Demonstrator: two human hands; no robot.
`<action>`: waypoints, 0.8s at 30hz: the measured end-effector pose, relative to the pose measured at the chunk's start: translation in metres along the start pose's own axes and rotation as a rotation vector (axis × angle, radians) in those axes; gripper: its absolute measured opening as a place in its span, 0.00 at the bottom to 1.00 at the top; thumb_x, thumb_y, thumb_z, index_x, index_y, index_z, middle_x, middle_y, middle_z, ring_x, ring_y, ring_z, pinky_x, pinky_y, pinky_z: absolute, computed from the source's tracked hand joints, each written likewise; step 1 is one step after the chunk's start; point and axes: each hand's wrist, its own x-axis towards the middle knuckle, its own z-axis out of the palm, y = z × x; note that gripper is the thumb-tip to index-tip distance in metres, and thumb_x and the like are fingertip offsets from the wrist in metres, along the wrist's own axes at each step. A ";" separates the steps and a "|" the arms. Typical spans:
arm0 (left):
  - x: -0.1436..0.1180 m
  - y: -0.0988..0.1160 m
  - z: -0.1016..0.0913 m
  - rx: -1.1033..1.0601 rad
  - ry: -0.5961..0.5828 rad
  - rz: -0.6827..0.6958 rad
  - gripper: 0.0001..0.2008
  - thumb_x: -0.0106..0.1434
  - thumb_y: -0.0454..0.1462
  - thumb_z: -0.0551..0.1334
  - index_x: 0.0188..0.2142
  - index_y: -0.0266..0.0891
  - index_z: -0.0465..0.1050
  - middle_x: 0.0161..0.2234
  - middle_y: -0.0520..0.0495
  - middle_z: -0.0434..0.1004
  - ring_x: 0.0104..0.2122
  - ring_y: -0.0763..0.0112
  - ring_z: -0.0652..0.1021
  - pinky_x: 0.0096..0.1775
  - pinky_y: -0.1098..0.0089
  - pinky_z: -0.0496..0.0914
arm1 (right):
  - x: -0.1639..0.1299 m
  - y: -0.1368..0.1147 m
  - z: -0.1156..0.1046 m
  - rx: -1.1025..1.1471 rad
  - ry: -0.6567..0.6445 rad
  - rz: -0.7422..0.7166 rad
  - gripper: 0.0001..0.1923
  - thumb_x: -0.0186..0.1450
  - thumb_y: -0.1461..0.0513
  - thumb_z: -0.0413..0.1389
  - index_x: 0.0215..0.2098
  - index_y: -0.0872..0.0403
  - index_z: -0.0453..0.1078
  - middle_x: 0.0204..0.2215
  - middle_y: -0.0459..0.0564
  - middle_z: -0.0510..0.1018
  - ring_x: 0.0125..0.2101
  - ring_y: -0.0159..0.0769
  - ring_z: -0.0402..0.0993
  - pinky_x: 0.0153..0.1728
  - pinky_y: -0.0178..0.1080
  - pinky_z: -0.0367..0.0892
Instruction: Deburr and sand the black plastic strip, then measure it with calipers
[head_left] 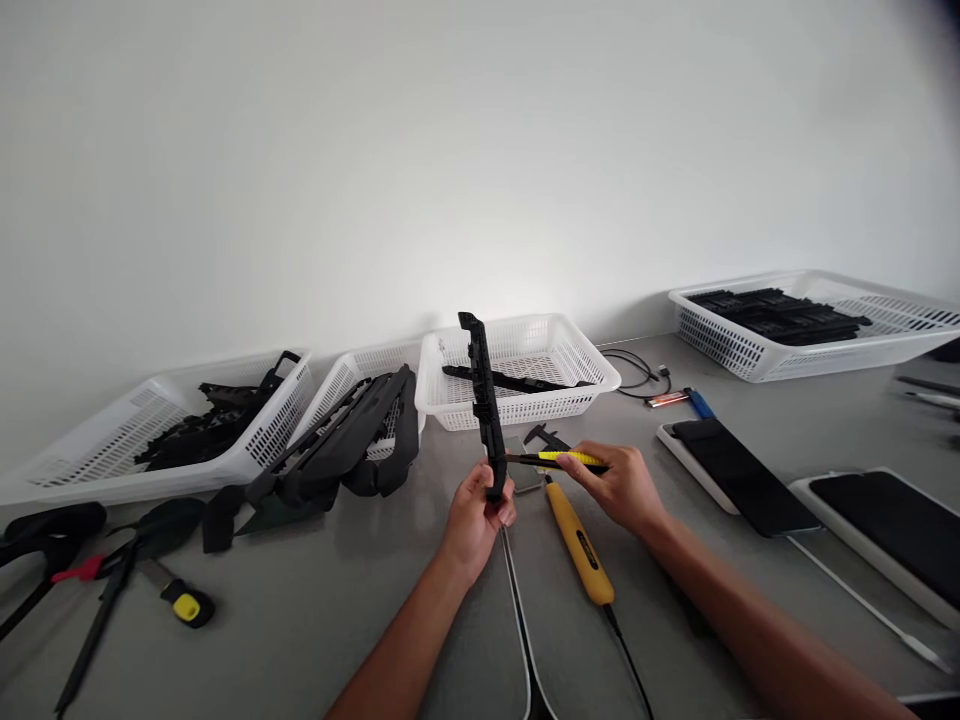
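left hand: i see it gripping the black plastic strip upright
right hand: pinching the yellow-black knife, tip at 9 o'clock touching strip

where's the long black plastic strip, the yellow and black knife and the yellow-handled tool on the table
long black plastic strip [484,400], head view, middle of its upright length
yellow and black knife [568,459], head view, yellow body by the right hand's fingers
yellow-handled tool [579,545], head view, middle of the handle

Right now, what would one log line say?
left hand: holds black plastic strip upright | right hand: holds yellow-black knife at strip
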 end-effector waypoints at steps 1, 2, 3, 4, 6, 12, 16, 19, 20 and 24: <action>0.000 0.000 0.000 0.002 -0.006 0.001 0.26 0.59 0.56 0.75 0.38 0.39 0.71 0.26 0.57 0.70 0.19 0.80 0.64 0.27 0.72 0.59 | 0.000 0.000 0.000 0.004 0.011 0.012 0.32 0.73 0.39 0.54 0.28 0.56 0.79 0.19 0.45 0.73 0.21 0.29 0.64 0.25 0.34 0.56; 0.000 -0.001 0.001 0.006 -0.013 0.002 0.26 0.60 0.57 0.75 0.36 0.40 0.69 0.26 0.56 0.70 0.20 0.80 0.64 0.27 0.72 0.59 | 0.000 0.001 -0.001 0.009 0.020 0.022 0.33 0.73 0.39 0.54 0.28 0.56 0.79 0.19 0.45 0.73 0.21 0.29 0.64 0.24 0.34 0.56; -0.001 -0.001 0.002 0.010 -0.022 0.004 0.27 0.60 0.57 0.75 0.35 0.40 0.68 0.26 0.56 0.71 0.20 0.80 0.64 0.27 0.72 0.59 | 0.001 0.001 -0.001 0.016 0.022 0.027 0.33 0.73 0.39 0.53 0.28 0.56 0.79 0.19 0.45 0.72 0.20 0.29 0.64 0.24 0.34 0.56; -0.001 -0.001 0.002 0.017 -0.033 0.002 0.27 0.60 0.57 0.75 0.35 0.40 0.68 0.26 0.55 0.71 0.20 0.80 0.65 0.27 0.72 0.60 | 0.001 0.001 -0.002 0.023 0.014 0.023 0.33 0.73 0.38 0.53 0.28 0.56 0.79 0.19 0.45 0.72 0.20 0.29 0.63 0.24 0.34 0.55; -0.003 -0.001 0.004 0.033 -0.061 -0.018 0.27 0.60 0.57 0.74 0.40 0.39 0.71 0.26 0.55 0.72 0.20 0.79 0.66 0.27 0.72 0.60 | 0.001 0.000 -0.003 0.033 -0.029 0.000 0.34 0.73 0.38 0.53 0.27 0.56 0.78 0.19 0.45 0.71 0.20 0.29 0.62 0.24 0.34 0.55; -0.008 0.000 0.001 0.132 -0.117 -0.061 0.30 0.68 0.52 0.65 0.61 0.34 0.69 0.21 0.54 0.75 0.17 0.72 0.70 0.24 0.70 0.65 | 0.001 -0.002 -0.001 0.034 -0.136 -0.038 0.34 0.73 0.38 0.52 0.25 0.55 0.73 0.18 0.43 0.67 0.21 0.28 0.59 0.24 0.34 0.53; -0.008 -0.002 -0.002 0.218 -0.134 -0.064 0.31 0.68 0.54 0.65 0.59 0.33 0.70 0.19 0.54 0.76 0.15 0.72 0.69 0.22 0.70 0.65 | 0.002 0.001 -0.001 0.031 -0.131 -0.021 0.33 0.73 0.39 0.53 0.26 0.55 0.75 0.19 0.44 0.69 0.21 0.28 0.60 0.25 0.34 0.54; -0.009 -0.004 -0.001 0.262 -0.160 -0.102 0.33 0.66 0.56 0.67 0.58 0.33 0.69 0.21 0.51 0.79 0.15 0.71 0.72 0.23 0.70 0.66 | 0.004 0.004 -0.004 0.027 -0.056 0.017 0.32 0.73 0.39 0.53 0.28 0.55 0.78 0.20 0.44 0.71 0.21 0.29 0.62 0.25 0.34 0.56; -0.010 -0.004 -0.001 0.271 -0.172 -0.123 0.34 0.65 0.56 0.68 0.59 0.33 0.69 0.22 0.50 0.80 0.16 0.70 0.73 0.23 0.70 0.66 | 0.004 0.005 -0.005 0.024 -0.049 0.024 0.33 0.73 0.39 0.53 0.28 0.56 0.78 0.19 0.44 0.71 0.21 0.29 0.62 0.25 0.34 0.56; -0.013 -0.005 0.002 0.285 -0.162 -0.170 0.32 0.64 0.59 0.67 0.53 0.34 0.73 0.24 0.46 0.81 0.19 0.67 0.76 0.26 0.68 0.70 | 0.005 0.005 -0.006 0.005 -0.093 0.022 0.34 0.73 0.38 0.53 0.25 0.55 0.75 0.17 0.42 0.66 0.20 0.28 0.59 0.24 0.35 0.53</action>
